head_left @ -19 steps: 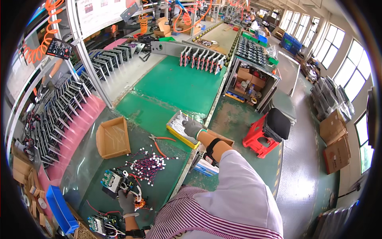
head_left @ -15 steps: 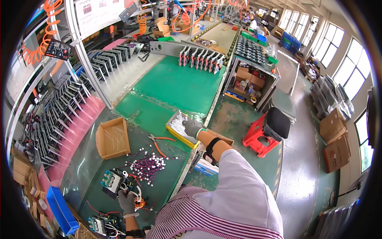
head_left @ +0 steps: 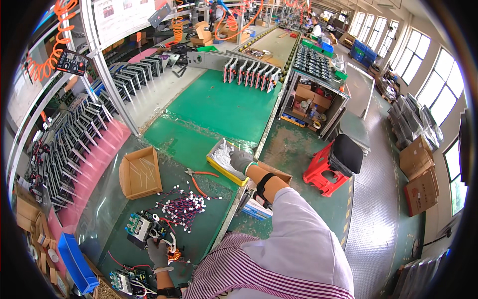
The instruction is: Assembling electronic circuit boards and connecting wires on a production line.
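Factory hall, windows along the right; long workbench (head_left: pixel 214 107) with a green top, darker at the near end.

Near left: one circuit board (head_left: pixel 140 226) with a metal block, flat on the bench; copper coil (head_left: pixel 174 255) beside it. Left hand (head_left: pixel 158 254), gloved, at the board's near edge, fingers bent and partly open; firm hold or mere touch, cannot tell.

Centre right: yellow tray (head_left: pixel 225 173), white contents. Right hand (head_left: pixel 242 162), gloved, fingers bent over its right side, tips hidden; whether anything is gripped, cannot tell.

Between: orange-handled pliers (head_left: pixel 200 187), lying open; heap of cables (head_left: pixel 184 209), loose; cardboard box (head_left: pixel 128 182) of thin sticks, left.

Nearest edge: second board (head_left: pixel 124 281), out of hand.

Progress, by judgement: first board apparently mid-work, its leads loose; cables in the heap unused; upright units (head_left: pixel 251 74) lined up at the far end, perhaps further along.
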